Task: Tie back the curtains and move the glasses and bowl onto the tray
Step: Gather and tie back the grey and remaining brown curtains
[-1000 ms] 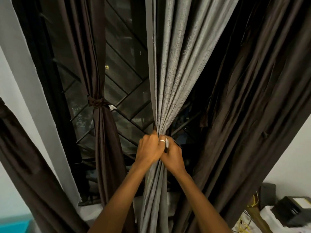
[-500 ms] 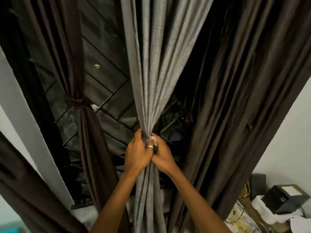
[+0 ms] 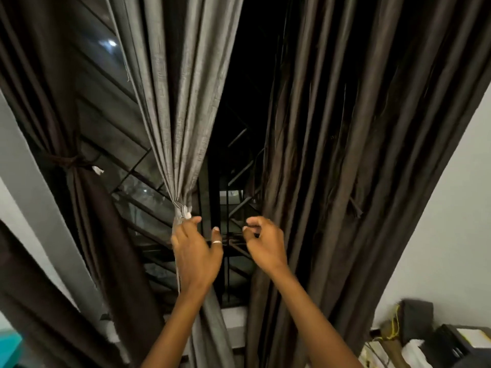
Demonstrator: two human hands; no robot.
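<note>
Four lengths of cloth cross our view. At the far left a band of dark brown cloth runs off the lower edge, so we cannot see where it ends. A teal thing shows beneath it as only a cut-off corner. A pale strip of wall rises beside them.

Next comes the tied brown curtain, cinched by a dark tie-back. Its top is lost above the frame.

The grey curtain hangs near the middle, its folds drawn into a narrow neck where we see a small white tab. What binds the neck is too small to make out. Our left hand is raised just below that neck and in front of the lower grey folds, hiding part of them. Its fingers are relaxed and slightly spread, gripping nothing. The topmost fingertip is at the tab, though we cannot tell whether it touches. A ring sits on one digit.

Between our hands the window grille shows, with darkness behind it.

Our right hand is apart from the left, close to the inner edge of the loose brown curtain. Its fingers are loosely curled toward the thumb, and we see nothing between them. That curtain hangs untied, and both ends of it are cut off.

At the lower right a dark box, yellow wires and some pale clutter sit against the white wall, partly out of frame and hard to identify.
</note>
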